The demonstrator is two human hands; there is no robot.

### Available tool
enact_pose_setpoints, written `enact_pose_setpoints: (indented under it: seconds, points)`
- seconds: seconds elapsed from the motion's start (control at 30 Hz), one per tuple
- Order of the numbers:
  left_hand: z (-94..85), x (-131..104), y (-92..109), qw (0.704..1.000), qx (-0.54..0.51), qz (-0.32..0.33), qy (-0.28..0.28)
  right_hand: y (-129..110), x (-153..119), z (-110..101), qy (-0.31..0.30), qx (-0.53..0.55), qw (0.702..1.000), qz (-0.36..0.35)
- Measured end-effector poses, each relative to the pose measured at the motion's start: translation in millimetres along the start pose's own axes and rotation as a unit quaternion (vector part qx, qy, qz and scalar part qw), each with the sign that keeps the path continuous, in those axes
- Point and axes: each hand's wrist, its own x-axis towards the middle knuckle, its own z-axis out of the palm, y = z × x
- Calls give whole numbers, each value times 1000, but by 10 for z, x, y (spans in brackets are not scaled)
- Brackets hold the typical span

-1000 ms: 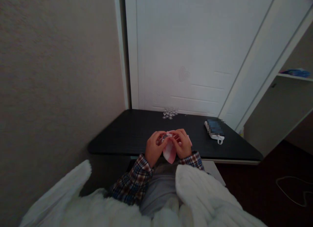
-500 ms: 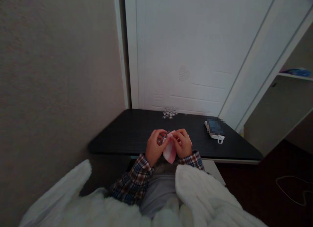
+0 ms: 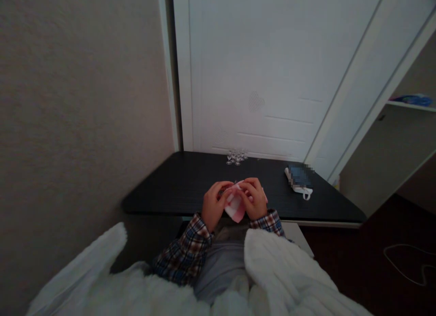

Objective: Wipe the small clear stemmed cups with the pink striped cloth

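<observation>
A pink and white cloth [image 3: 235, 210] hangs between my two hands, just above the near part of the black table. My left hand [image 3: 214, 206] is closed, thumb and fingers curled round a small clear piece that is largely covered by the cloth and the fingers. On the other side, my right hand [image 3: 255, 200] pinches the cloth, with a corner of it sticking out past the fingers. At the back of the table stands a cluster of several small clear pieces [image 3: 236, 157] with round bases; their exact kind is too small to tell.
The black tabletop [image 3: 160, 189] meets a white panelled door [image 3: 252, 71] behind and a wall [image 3: 85, 102] at left. On its right side lies a white case with a strap [image 3: 301, 190], under a blurred-out dark device. A cable [image 3: 405, 246] trails on the floor.
The cloth has shifted left and slightly up, now covering more of the clear piece in my left hand. Both hands stay in nearly the same place.
</observation>
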Motion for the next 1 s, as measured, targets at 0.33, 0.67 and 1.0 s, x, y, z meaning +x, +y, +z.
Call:
enact_pose_setpoints:
  seconds: [0.33, 0.67, 1.0]
  points:
    - [-9, 10, -8, 1000, -21, 4, 2, 15, 8, 7, -20, 40, 999, -20]
    - [12, -28, 47, 1000, 6, 5, 9, 4, 4, 3, 7, -9, 1000, -14]
    - [3, -30, 52, 996, 58, 61, 34, 46, 15, 6, -8, -22, 1000, -21]
